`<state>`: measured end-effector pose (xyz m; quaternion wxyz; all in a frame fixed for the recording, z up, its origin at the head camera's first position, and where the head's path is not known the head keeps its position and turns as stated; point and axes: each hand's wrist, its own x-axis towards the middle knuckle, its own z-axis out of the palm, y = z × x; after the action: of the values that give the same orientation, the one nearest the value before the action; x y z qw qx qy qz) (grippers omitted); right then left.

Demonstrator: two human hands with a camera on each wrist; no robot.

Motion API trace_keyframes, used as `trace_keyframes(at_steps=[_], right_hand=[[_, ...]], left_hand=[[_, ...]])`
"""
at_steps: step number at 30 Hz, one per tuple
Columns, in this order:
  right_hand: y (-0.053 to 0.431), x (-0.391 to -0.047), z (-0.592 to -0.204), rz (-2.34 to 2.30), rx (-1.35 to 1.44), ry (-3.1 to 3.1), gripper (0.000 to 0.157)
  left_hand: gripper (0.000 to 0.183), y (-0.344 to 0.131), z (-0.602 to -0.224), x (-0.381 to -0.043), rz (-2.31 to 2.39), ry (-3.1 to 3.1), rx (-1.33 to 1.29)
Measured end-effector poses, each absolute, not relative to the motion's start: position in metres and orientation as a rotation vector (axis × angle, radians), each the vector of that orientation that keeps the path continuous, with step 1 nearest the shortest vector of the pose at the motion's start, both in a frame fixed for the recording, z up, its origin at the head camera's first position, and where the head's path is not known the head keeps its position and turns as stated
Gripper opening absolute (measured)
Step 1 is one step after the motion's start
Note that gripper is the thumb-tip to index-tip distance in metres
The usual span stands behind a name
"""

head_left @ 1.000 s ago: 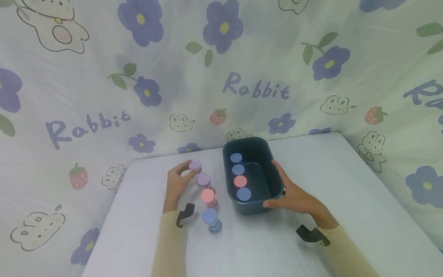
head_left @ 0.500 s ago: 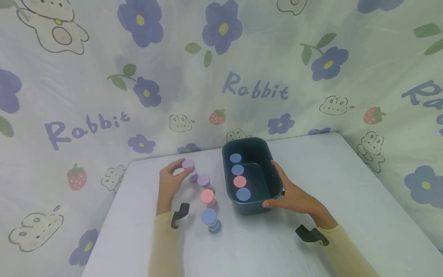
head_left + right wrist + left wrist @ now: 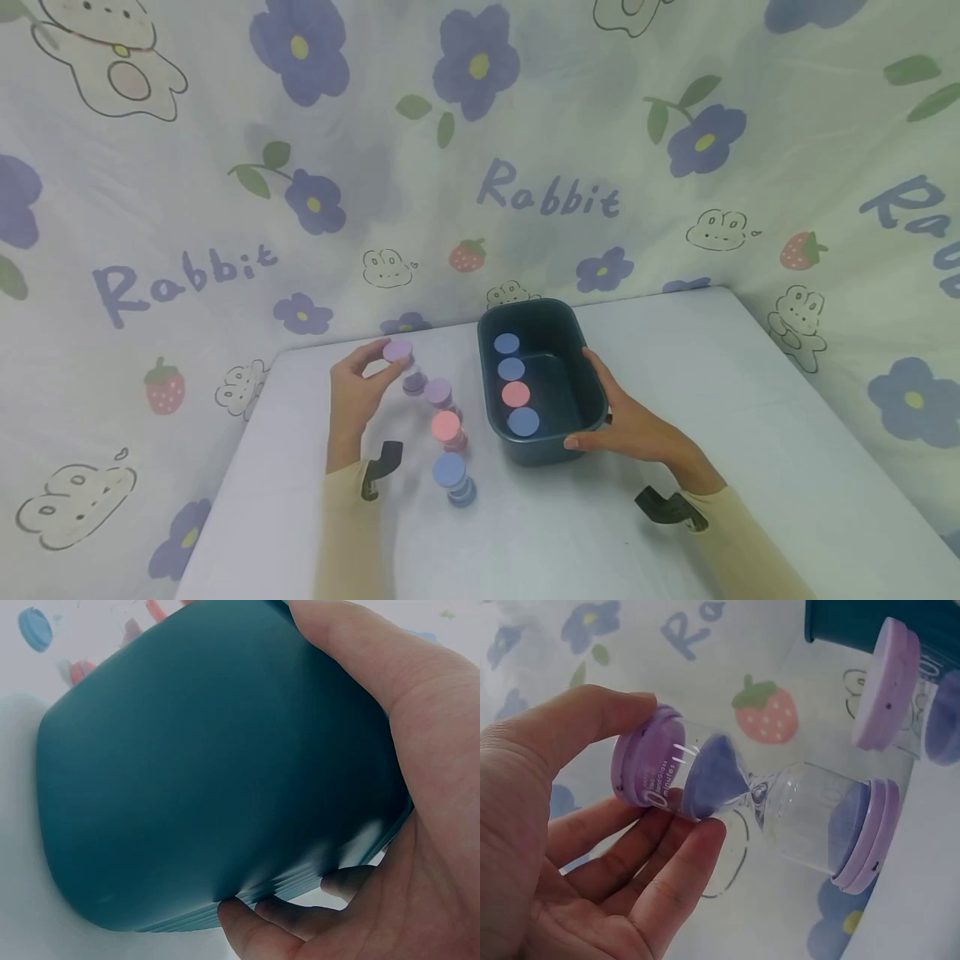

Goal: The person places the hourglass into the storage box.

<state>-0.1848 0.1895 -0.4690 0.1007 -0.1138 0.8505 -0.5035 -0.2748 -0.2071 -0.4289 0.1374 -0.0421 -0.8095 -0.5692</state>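
Observation:
My left hand (image 3: 356,392) pinches the purple cap of a sand timer (image 3: 757,787) between thumb and fingers. In the left wrist view its glass bulbs hold purple sand, and it lies tilted. To its right stands a second purple sand timer (image 3: 438,392). Nearer to me are a pink sand timer (image 3: 447,427) and a blue sand timer (image 3: 452,472). My right hand (image 3: 637,421) grips the near right corner of a dark teal bin (image 3: 540,450), thumb on the near end and fingers along the right side. The right wrist view mostly shows the bin's wall.
Inside the bin, along its left side, stand a pink-capped timer (image 3: 516,394) and several blue-capped ones (image 3: 523,422). A white cloth-covered table (image 3: 555,533) lies beneath. Behind it hangs a patterned curtain (image 3: 405,192) with flowers and rabbits.
My left hand has moved left and slightly away with the purple sand timer, which now stands farther from the second purple one. The right hand and bin hold still.

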Motion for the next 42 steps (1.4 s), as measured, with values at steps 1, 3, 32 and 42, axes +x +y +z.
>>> trace_keyframes(at_steps=[1,3,32,42], right_hand=[[0.189,-0.185,-0.469,-1.483,-0.333,2.514,0.130],[0.189,-0.184,-0.469,-1.477,-0.324,2.513,0.131],[0.190,-0.187,-0.469,-1.482,-0.330,2.507,0.130],[0.191,-0.186,-0.470,-1.495,-0.343,2.498,0.130]], left_hand=[[0.042,-0.208,-0.431,-0.277,-1.650,-2.329,-0.131],[0.042,-0.210,-0.434,-0.280,-1.634,-2.316,-0.152],[0.040,-0.175,-0.376,-0.296,-1.673,-2.268,-0.498],[0.045,-0.156,-0.364,-0.305,-1.625,-2.368,-0.522]])
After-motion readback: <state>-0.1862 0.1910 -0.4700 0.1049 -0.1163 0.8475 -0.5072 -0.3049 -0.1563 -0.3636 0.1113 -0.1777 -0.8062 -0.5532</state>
